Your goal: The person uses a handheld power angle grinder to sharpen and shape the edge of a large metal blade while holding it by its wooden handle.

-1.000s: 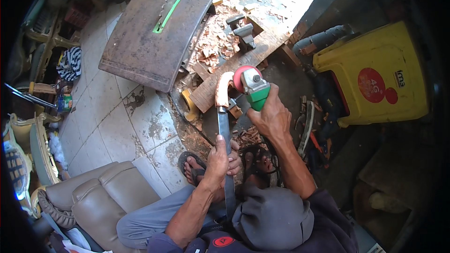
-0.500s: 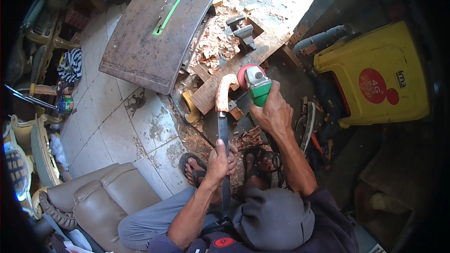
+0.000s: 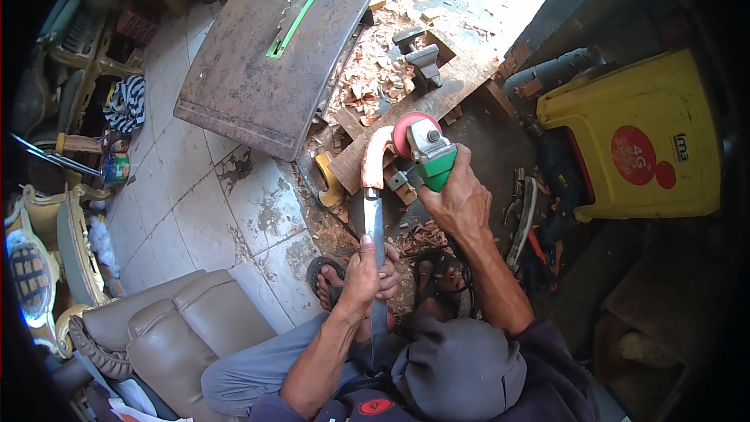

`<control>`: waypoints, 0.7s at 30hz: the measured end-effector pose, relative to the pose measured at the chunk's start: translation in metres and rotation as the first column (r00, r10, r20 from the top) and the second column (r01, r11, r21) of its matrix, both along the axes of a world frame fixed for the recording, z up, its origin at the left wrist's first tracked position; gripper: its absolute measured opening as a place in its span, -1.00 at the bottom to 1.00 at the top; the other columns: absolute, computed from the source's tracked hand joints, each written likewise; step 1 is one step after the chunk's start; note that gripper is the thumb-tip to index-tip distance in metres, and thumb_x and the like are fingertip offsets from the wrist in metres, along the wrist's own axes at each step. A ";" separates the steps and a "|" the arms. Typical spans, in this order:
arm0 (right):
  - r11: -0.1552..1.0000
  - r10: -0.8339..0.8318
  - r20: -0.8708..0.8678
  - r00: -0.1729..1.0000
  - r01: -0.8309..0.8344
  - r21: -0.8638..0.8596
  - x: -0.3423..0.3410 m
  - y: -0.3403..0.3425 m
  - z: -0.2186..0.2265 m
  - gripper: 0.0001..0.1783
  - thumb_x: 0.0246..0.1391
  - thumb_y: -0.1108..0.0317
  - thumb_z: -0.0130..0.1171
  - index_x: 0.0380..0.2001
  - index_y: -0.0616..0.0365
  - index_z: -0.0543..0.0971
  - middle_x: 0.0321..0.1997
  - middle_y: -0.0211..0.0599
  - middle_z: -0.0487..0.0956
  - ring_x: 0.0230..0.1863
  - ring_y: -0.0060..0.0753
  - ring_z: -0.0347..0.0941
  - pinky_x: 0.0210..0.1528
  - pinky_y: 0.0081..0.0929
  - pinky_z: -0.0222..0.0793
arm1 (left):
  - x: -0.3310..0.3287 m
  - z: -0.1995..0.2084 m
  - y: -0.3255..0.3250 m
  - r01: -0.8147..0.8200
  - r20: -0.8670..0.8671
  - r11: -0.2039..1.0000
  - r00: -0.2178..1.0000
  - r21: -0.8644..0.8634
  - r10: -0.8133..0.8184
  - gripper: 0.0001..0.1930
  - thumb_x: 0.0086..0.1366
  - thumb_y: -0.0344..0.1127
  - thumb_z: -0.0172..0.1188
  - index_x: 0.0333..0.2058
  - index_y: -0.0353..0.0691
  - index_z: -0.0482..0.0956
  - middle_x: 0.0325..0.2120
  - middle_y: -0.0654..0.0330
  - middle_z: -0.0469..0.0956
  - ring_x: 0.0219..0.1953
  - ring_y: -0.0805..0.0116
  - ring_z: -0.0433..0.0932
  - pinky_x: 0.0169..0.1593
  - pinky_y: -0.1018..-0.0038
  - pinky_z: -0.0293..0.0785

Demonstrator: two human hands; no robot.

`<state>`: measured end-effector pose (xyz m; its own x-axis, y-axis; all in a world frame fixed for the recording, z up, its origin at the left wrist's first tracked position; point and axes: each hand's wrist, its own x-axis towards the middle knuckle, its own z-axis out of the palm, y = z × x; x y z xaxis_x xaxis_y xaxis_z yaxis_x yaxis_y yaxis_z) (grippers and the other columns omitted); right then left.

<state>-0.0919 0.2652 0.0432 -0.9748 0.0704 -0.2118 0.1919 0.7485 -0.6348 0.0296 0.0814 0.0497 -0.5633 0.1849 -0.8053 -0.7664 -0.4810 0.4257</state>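
My left hand is wrapped round the steel blade of a long knife. Its curved, light wooden handle points away from me, bending right at the far end. In my right hand is a green angle grinder with a grey metal head. The grinder's red disc lies right against the bent end of the handle, though whether it presses there I cannot tell. The lower part of the blade runs down between my legs.
Ahead, a dark saw table has a toothed blade in a green-edged slot. A vise stands on a board among wood chips. A yellow plastic stool lies tipped at right; a brown padded seat is at left.
The knife blade has turned slightly and catches more light. The surroundings sit a little further right in the picture. Both hands keep their holds, and the disc stays by the handle's end.
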 end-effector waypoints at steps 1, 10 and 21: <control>1.000 0.006 -0.010 1.000 -0.006 0.001 0.002 0.000 0.000 -0.08 -0.05 0.14 0.41 0.30 0.21 0.19 0.05 0.26 0.59 -0.11 0.45 0.61 -0.10 0.22 0.50 | 0.000 0.001 0.002 -0.004 0.015 1.000 1.000 0.016 0.004 -0.35 0.60 0.31 -0.28 -0.17 -0.27 0.40 -0.64 0.43 0.10 -0.71 0.63 0.04 -0.68 0.60 0.02; 0.999 0.017 -0.061 0.998 -0.015 0.032 0.023 -0.005 -0.002 -0.06 0.00 0.11 0.42 0.34 0.23 0.18 0.03 0.21 0.57 -0.14 0.39 0.62 -0.14 0.17 0.51 | -0.017 0.034 0.006 -0.040 0.094 0.999 0.995 0.016 0.038 -0.38 0.60 0.29 -0.26 -0.16 -0.25 0.41 -0.64 0.42 0.12 -0.71 0.63 0.04 -0.68 0.60 0.00; 0.998 0.053 -0.086 0.995 -0.049 0.049 0.027 -0.011 0.000 -0.06 -0.03 0.25 0.40 0.37 0.22 0.17 0.00 0.15 0.54 -0.12 0.30 0.63 -0.17 0.13 0.53 | -0.024 0.043 0.013 -0.076 0.088 0.997 0.993 0.010 0.075 -0.40 0.61 0.26 -0.23 -0.16 -0.25 0.40 -0.63 0.42 0.13 -0.71 0.64 0.05 -0.68 0.62 0.01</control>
<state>-0.0647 0.2545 0.0431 -0.9919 0.0279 -0.1237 0.0983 0.7851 -0.6115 0.0054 0.0943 0.0930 -0.5036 0.1556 -0.8498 -0.7618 -0.5440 0.3519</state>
